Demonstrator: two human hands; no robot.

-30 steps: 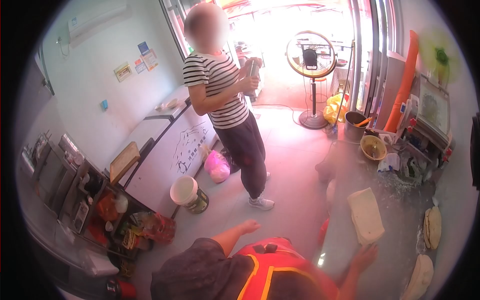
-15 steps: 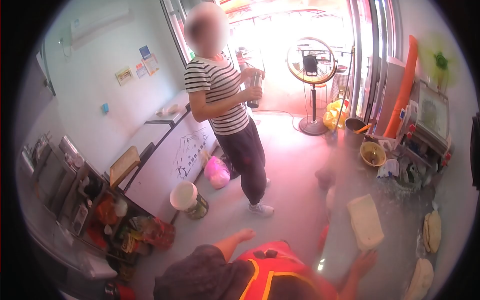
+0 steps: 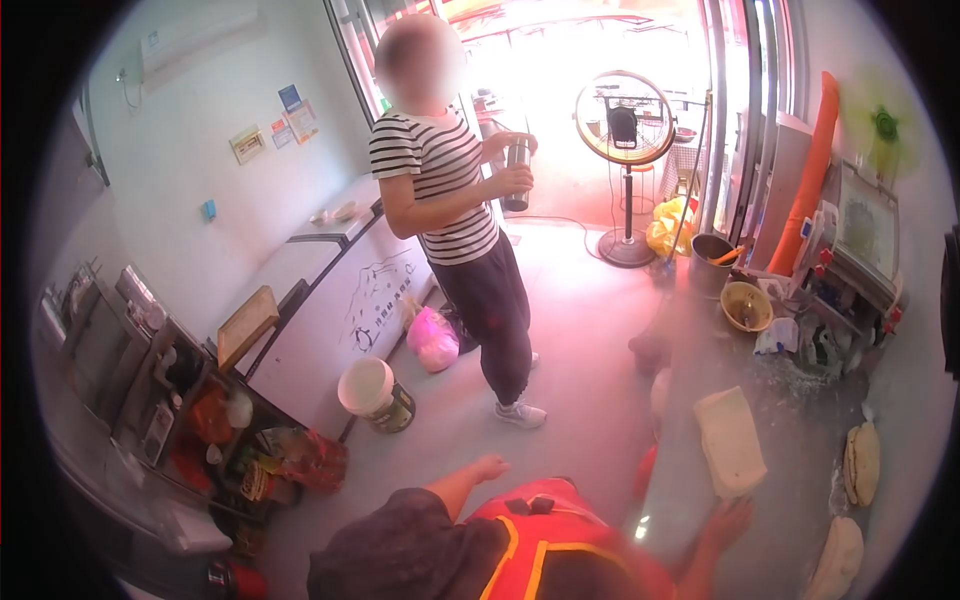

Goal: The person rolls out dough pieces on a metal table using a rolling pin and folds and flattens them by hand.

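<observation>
On the grey worktop [image 3: 675,470] to my right lies a pale, flat, oblong slab of dough [image 3: 731,442]. My right hand [image 3: 728,523] rests at the near end of the slab, fingers stretched out and apart, holding nothing; whether the fingertips touch the dough is hard to make out. Out in front of my red apron [image 3: 540,500] hangs my left hand [image 3: 490,468], away from the worktop, its small fingers loosely open with nothing visible in them. More folded pieces of dough [image 3: 862,463] lie along the wall side of the worktop.
Another person [image 3: 435,190] in a striped shirt stands ahead, holding a metal tumbler [image 3: 517,175]. A white bucket [image 3: 376,393], pink bag [image 3: 432,338] and chest freezer [image 3: 335,300] are at left. A standing fan [image 3: 626,180] is by the doorway. A yellow bowl [image 3: 746,306] sits at the worktop's far end.
The other person has turned slightly and moved the tumbler a little to the right. My hands and the dough slab are nearly unchanged.
</observation>
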